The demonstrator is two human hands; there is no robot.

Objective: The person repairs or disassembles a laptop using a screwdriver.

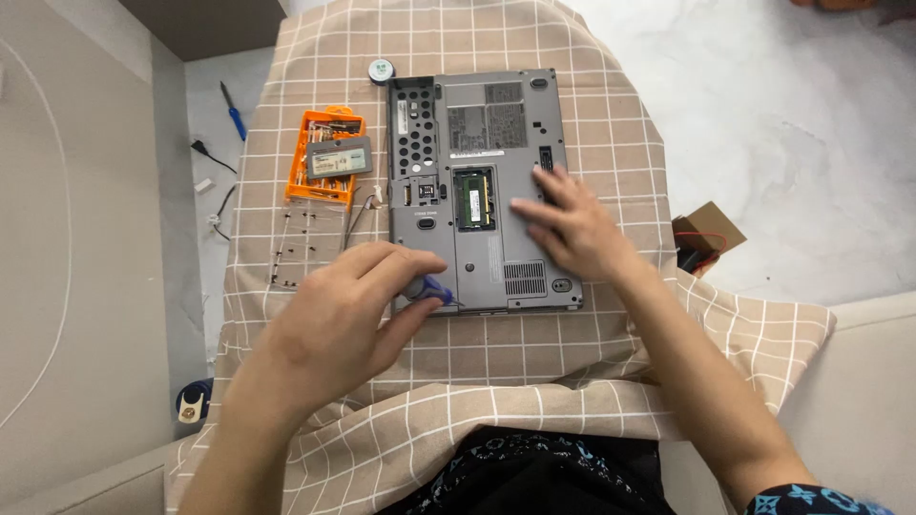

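Beige checked cloth (592, 124) is covering the tabletop. At the left, an orange plastic screwdriver-bit case (324, 157) is lying just beside a grey laptop turned bottom-up (482, 191). The left hand (348, 319) is pinching a small blue-handled screwdriver (426, 289) at the laptop's near left corner, seemingly working a screw; steady downward pressure seems needed next. The right hand (572, 229) is pressing flat, fingers spread, bracing the case.

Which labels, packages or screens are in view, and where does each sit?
Grey stickers: rectangular, on the upturned laptop's upper panel.
White strip label: thin, just below them.
Pale label: on the grey drive lying on the orange tool case.
Cardboard box: brown, open, right of the cloth.
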